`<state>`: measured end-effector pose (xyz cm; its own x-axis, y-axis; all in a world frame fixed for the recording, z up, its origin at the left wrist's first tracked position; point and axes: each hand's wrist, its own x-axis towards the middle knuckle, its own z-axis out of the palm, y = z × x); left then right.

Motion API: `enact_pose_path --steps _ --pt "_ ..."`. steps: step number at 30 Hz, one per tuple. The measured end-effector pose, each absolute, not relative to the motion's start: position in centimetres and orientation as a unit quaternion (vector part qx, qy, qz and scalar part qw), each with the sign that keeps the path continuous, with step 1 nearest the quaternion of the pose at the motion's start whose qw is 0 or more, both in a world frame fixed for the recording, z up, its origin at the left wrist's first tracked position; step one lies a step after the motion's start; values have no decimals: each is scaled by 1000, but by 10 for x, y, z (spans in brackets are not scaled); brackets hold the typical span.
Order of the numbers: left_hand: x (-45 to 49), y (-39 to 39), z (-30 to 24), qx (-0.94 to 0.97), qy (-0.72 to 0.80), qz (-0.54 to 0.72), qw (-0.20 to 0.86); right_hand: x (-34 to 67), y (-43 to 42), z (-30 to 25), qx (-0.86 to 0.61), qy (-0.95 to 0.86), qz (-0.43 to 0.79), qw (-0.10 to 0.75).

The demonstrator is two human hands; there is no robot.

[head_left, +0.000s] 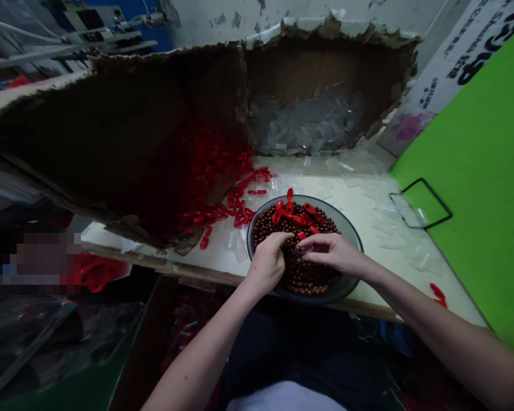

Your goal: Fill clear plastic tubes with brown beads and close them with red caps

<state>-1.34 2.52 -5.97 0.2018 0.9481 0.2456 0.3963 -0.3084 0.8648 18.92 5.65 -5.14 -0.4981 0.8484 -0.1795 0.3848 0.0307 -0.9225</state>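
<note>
A round grey metal bowl [348,229] sits on the table, filled with many small glossy brown beads [302,279]. Several red plastic clips [293,214] lie on top of the beads at the far side. My left hand [268,264] rests curled in the beads at the near left of the bowl. My right hand [328,251] reaches in from the right, its fingertips close to my left hand and just below a red clip. Whether either hand holds a bead is hidden.
A torn cardboard box [111,125] lies on its side behind the bowl, spilling red clips [240,200]. Clear plastic pieces [308,123] fill its right part and litter the cream table [360,194]. A green board [484,171] stands at right.
</note>
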Motion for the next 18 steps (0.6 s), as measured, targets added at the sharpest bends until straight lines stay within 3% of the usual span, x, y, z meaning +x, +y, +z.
enact_pose_path --steps 7,14,18 --pt "-8 24 -44 575 382 428 583 183 49 -31 -442 -649 542 299" --pt "2 26 -48 440 349 461 687 194 52 -24 -443 -642 550 299" --pt "-1 28 -52 398 342 464 713 203 61 -38 -526 -750 329 231"
